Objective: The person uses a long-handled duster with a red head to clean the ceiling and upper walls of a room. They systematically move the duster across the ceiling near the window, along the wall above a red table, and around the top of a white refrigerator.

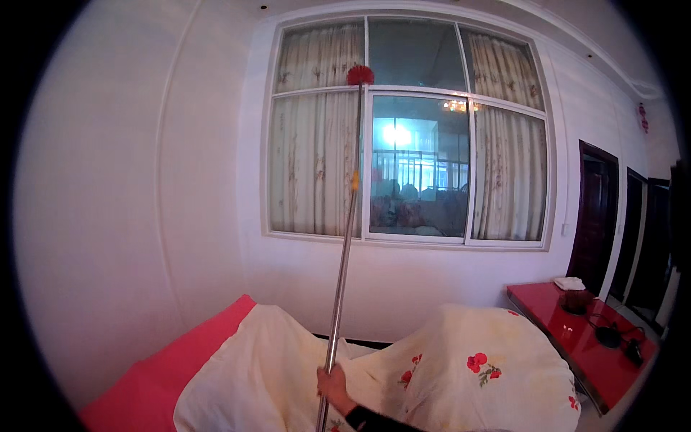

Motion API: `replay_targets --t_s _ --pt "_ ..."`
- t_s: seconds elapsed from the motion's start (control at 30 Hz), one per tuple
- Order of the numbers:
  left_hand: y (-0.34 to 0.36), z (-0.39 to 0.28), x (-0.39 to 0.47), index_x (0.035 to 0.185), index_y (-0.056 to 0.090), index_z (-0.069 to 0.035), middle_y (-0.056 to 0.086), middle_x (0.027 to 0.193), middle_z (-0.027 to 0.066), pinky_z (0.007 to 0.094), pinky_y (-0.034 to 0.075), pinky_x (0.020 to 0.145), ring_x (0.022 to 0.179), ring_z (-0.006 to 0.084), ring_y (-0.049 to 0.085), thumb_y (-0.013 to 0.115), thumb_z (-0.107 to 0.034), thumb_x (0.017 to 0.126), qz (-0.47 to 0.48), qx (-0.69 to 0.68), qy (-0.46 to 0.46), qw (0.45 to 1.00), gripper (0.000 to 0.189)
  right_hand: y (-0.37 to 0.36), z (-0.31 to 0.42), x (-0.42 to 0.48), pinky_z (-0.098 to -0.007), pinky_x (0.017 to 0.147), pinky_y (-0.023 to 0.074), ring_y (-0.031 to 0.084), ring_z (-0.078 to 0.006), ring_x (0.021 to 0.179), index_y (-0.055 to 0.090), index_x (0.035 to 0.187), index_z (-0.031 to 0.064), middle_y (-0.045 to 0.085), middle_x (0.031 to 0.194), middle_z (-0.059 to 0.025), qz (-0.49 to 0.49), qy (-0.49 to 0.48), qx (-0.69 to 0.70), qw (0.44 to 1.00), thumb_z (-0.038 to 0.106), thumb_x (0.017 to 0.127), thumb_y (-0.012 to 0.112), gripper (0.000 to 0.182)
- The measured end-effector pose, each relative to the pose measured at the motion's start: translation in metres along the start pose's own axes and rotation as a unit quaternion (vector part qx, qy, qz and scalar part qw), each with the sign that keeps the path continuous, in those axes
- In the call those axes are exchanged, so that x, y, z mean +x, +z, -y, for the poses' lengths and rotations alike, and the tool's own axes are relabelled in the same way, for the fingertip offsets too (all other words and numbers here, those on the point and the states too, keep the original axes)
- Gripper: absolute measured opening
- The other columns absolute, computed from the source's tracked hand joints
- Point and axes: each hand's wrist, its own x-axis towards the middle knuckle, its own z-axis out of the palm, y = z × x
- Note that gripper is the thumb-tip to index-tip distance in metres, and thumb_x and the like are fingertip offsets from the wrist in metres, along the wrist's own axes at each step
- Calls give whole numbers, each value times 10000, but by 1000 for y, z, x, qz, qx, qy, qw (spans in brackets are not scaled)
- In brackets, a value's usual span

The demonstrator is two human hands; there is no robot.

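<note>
My right hand [333, 384], with a dark sleeve behind it, is wrapped around the lower part of a long telescopic metal pole [340, 286]. A yellow collar [354, 180] joins the pole's thicker lower tube to its thin upper one. At the top end is a round red bristle duster head [360, 75], in front of the upper left part of a large white-framed window [418, 90]. Whether the bristles touch the glass or frame I cannot tell. The pole leans slightly to the right. My left hand is out of view.
Before me, a cream sheet with red flowers [448, 356] covers bulky shapes beside a pink cloth [183, 351]. On the right, a red glossy table [572, 329] holds a white folded cloth [570, 283], a dark bowl [575, 301] and corded dark items. Beyond stands a dark doorway [593, 210].
</note>
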Motion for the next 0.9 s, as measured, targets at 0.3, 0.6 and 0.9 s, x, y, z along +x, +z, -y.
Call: replay_targets --t_s 0.3,0.6,0.9 --pt "-16 122 -169 732 507 -52 446 522 4 255 346 407 449 118 413 592 -211 782 -136 165 2 977 188 -12 19 -201 -241 296 342 386 -91 355 364 792 94 389 507 5 103 126 149 975 156 831 469 128" --pt "0 90 -147 679 495 -11 458 521 51 341 366 456 465 186 408 593 -240 762 -127 -191 -5 973 263 -6 27 -165 -282 335 382 434 -130 380 411 811 57 413 503 -25 53 -8 79 995 122 806 485 98" --pt "23 -70 24 760 522 8 526 707 187 440 380 669 689 345 490 555 -354 694 -295 50 89 950 369 4 19 -91 -337 368 427 503 -218 415 400 837 -20 470 544 -103 55 -94 48 993 155 792 497 206"
